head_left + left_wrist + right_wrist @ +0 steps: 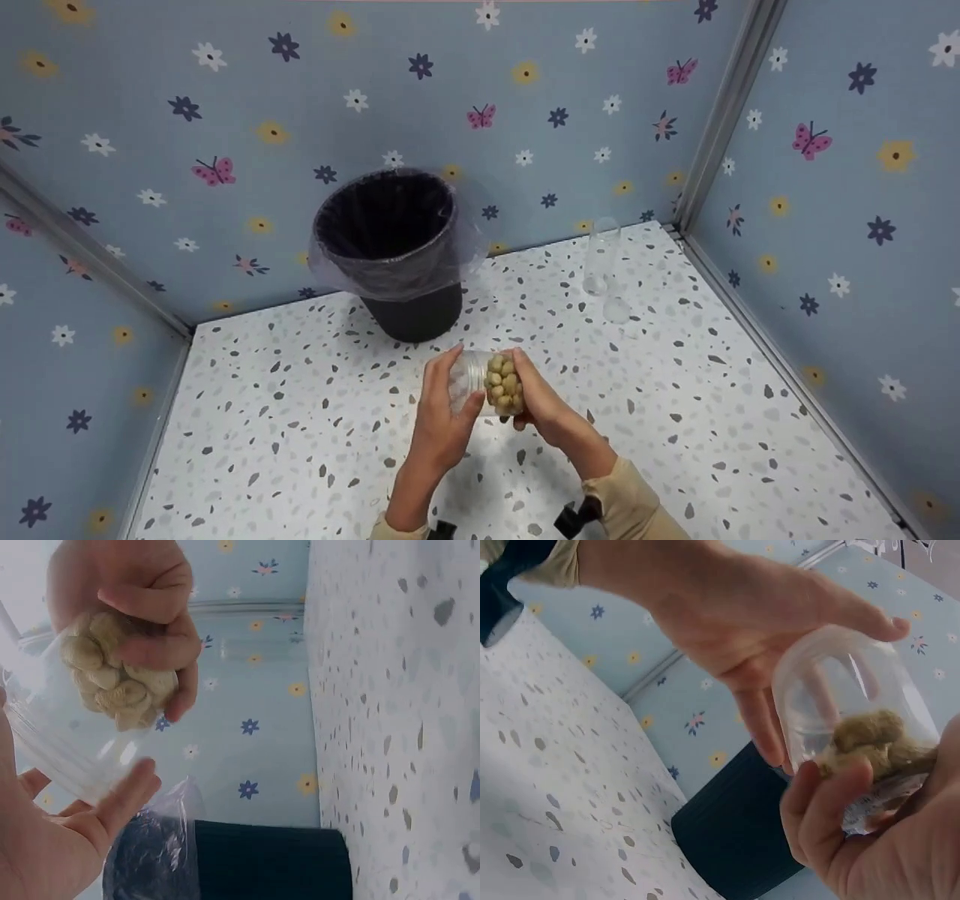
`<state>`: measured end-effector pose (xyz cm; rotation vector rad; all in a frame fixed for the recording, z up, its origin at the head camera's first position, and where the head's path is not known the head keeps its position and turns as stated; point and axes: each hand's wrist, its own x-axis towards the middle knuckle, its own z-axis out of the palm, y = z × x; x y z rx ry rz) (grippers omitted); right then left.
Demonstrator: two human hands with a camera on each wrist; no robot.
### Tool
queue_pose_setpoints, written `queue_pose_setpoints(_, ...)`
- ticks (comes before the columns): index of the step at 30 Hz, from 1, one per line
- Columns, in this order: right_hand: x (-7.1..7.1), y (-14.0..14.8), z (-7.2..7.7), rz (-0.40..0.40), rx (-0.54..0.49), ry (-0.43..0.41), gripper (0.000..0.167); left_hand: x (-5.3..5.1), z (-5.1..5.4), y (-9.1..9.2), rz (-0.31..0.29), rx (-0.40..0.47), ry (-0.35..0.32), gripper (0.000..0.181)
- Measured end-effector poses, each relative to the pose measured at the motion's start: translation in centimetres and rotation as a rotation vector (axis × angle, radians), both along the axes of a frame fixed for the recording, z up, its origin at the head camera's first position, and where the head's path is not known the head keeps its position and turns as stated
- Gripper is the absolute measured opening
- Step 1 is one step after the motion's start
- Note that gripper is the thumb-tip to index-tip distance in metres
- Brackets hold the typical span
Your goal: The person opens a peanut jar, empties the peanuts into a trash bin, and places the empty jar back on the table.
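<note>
Both hands hold a clear plastic jar (477, 382) lying sideways above the speckled table, in front of the bin. Tan, nut-like pieces (502, 382) are bunched at its right end; their exact kind is unclear. My left hand (439, 420) grips the clear left end, thumb on the near side and fingers on the far side. Around the filled end, my right hand (551, 409) has its fingers curled, plainest in the left wrist view, where that hand (142, 592) partly hides the pieces. The right wrist view shows the jar (810, 697) between both hands.
A black bin (416, 315) with a translucent liner (420, 274) stands behind the hands, by the flower-patterned wall (525, 112). To the back right lie a clear cylindrical container (602, 255) and a clear round piece (617, 310) on the table (300, 420). Patterned side walls flank the table.
</note>
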<state>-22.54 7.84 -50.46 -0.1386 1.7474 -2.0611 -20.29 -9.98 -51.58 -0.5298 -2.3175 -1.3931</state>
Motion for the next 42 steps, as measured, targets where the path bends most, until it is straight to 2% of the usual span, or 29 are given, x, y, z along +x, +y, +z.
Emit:
queue_pose_setpoints(4, -0.5, -0.4, 0.0, -0.046, -0.003, 0.031, 0.066, -0.9, 0.2, -0.8, 0.012, -0.216, 0.194, 0.07)
queue_pose_setpoints(7, -0.8, -0.6, 0.0, -0.057, -0.033, 0.008, 0.065, -1.8, 0.7, -1.3, 0.001, -0.332, 0.325, 0.066)
queue_pose_setpoints(11, -0.9, -1.1, 0.0, -0.106, -0.068, -0.011, 0.064, -3.2, 1.1, -1.4, -0.012, -0.389, 0.427, 0.06)
queue_pose_setpoints(13, -0.7, -1.5, -0.2, -0.151, -0.086, -0.017, 0.064, -3.6, 1.2, -1.3, 0.006, -0.388, 0.437, 0.058)
queue_pose_setpoints(18, 0.0, -2.2, -0.8, -0.265, -0.158, -0.027, 0.057, -3.7, 1.3, -0.4, 0.058, -0.362, 0.406, 0.053)
queue_pose_setpoints(21, 0.3, -2.3, -1.0, -0.323, -0.207, 0.012, 0.054, -3.4, 1.7, 0.3, 0.082, -0.352, 0.406, 0.051)
queue_pose_setpoints(22, 0.3, -2.3, -1.0, -0.337, -0.213, 0.047, 0.055, -3.4, 1.8, 0.6, 0.092, -0.346, 0.4, 0.052)
queue_pose_setpoints(26, 0.1, -2.5, -1.0, -0.38, -0.246, 0.275, 0.053, -3.0, 2.7, 1.3, 0.15, -0.324, 0.344, 0.056)
queue_pose_setpoints(29, -0.2, -2.6, -0.9, -0.382, -0.243, 0.403, 0.051, -2.4, 4.1, 1.7, 0.205, -0.357, 0.235, 0.062)
queue_pose_setpoints(31, -0.6, -2.6, -0.8, -0.372, -0.234, 0.41, 0.052, -2.0, 5.3, 1.9, 0.229, -0.393, 0.142, 0.068)
queue_pose_setpoints(33, -0.8, -2.3, -0.6, -0.367, -0.216, 0.41, 0.053, -1.5, 6.3, 1.9, 0.224, -0.402, 0.008, 0.067)
queue_pose_setpoints(35, -1.1, -2.1, -0.5, -0.37, -0.203, 0.4, 0.054, -1.1, 7.1, 1.6, 0.202, -0.39, -0.09, 0.068)
queue_pose_setpoints(37, -1.2, -1.8, -0.5, -0.378, -0.197, 0.39, 0.055, -1.0, 7.4, 1.0, 0.129, -0.36, -0.121, 0.068)
queue_pose_setpoints(38, -1.2, -1.6, -0.6, -0.379, -0.19, 0.375, 0.056, -0.9, 7.5, 0.5, 0.077, -0.335, -0.117, 0.069)
queue_pose_setpoints(42, -1.1, -1.0, -1.0, -0.372, -0.168, 0.334, 0.06, -1.1, 7.1, -1.0, -0.161, -0.243, 0.006, 0.073)
